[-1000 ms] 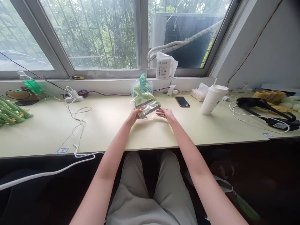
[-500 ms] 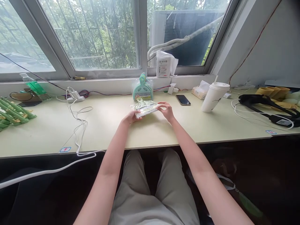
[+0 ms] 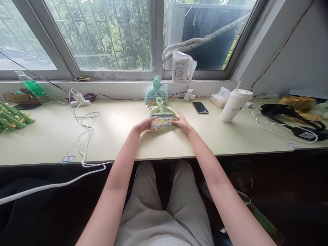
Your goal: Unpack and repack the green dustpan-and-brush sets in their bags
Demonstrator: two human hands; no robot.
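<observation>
Middle of the bench (image 3: 164, 145) | left hand (image 3: 145, 125) and right hand (image 3: 182, 123) both gripping the green bagged dustpan (image 3: 164, 118), so not let go yet | teal stack (image 3: 155, 91) already parked far side

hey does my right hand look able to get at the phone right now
Probably yes: nothing visible stands between your right hand and the phone, though that hand touches the yellow-green packet.

The yellow-green dustpan (image 3: 164, 110) seems to be of smooth plastic, and its clear wrapping (image 3: 164, 125) looks glossy and wrinkled. At three o'clock from it, the phone (image 3: 200, 107) is glossy like glass. The table (image 3: 116, 135) is smooth, softly shining.
</observation>
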